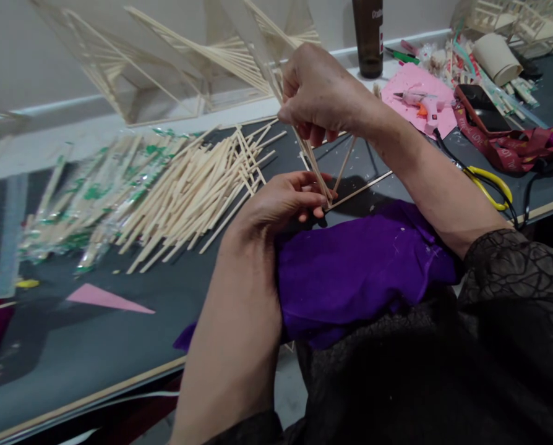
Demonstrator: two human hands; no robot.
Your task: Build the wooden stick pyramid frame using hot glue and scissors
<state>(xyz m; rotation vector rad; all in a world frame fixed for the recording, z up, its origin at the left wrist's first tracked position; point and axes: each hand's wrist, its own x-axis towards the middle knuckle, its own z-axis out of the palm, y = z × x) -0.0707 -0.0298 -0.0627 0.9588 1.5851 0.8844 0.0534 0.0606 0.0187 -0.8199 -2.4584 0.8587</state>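
A frame of thin wooden sticks (pixel 360 190) stands on the dark table in front of me. My left hand (pixel 286 201) is closed round its lower corner, where several sticks meet, with thumb and fingers pressed on them. Above it, my right hand (pixel 325 93) pinches the upper part of slanting sticks that rise from that corner; its fingertips partly hide them. To the left of my left hand lies a loose pile of bare wooden chopsticks (pixel 197 191). Below my hands, a purple cloth (pixel 346 272) covers the table's front edge and my lap.
Wrapped chopsticks (pixel 95 191) lie at left, near a pink paper triangle (pixel 107 298). Stick structures (pixel 202 62) stand along the wall beside a brown bottle (pixel 368 40). At right are a glue gun (pixel 422 102) on pink paper, a phone (pixel 483 106) and yellow-handled scissors (pixel 492 185).
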